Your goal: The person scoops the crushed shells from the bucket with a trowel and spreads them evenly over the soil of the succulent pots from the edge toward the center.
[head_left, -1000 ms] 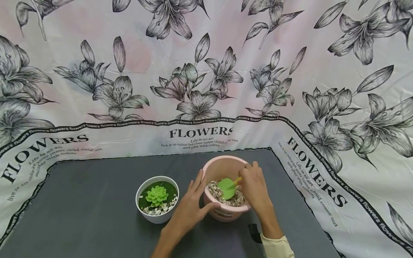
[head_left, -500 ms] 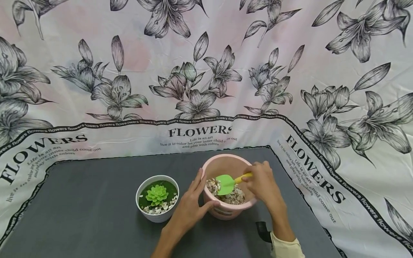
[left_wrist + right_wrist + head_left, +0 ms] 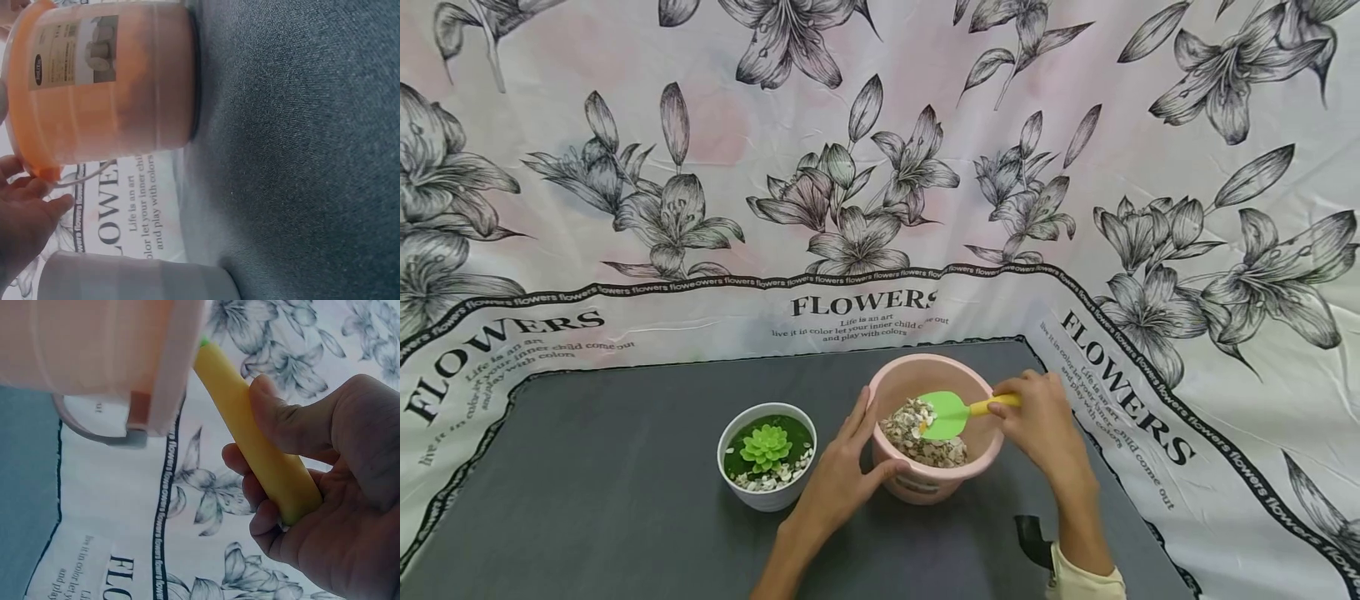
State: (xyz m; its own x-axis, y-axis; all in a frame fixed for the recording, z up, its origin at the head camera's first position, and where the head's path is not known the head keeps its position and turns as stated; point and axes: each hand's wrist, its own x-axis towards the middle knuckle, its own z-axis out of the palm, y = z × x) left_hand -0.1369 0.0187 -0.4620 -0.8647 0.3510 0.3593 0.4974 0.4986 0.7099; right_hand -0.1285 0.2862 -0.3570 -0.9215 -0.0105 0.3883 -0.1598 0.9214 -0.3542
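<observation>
A pink plastic bucket (image 3: pixel 910 492) holding small pale stones (image 3: pixel 917 429) stands on the dark grey table. My left hand (image 3: pixel 838 483) holds its left side, fingers along the rim and thumb at the front. In the left wrist view, those fingers (image 3: pixel 28 187) meet the rim beside the handle's lug. My right hand (image 3: pixel 1041 417) grips the yellow handle (image 3: pixel 256 434) of a small shovel, thumb on top and fingers curled underneath. The shovel's green blade (image 3: pixel 949 415) is inside the bucket over the stones, with some stones at its tip.
Left of my left hand stands a white pot (image 3: pixel 767 497) with a green succulent (image 3: pixel 765 448) and white pebbles. A black curved piece (image 3: pixel 1032 537) shows beside my right sleeve (image 3: pixel 1086 582). Flower-printed cloth (image 3: pixel 700 321) lines the table's back and sides.
My right hand has drawn the shovel right and up, bringing more of its yellow handle into view. The left hand stays on the bucket.
</observation>
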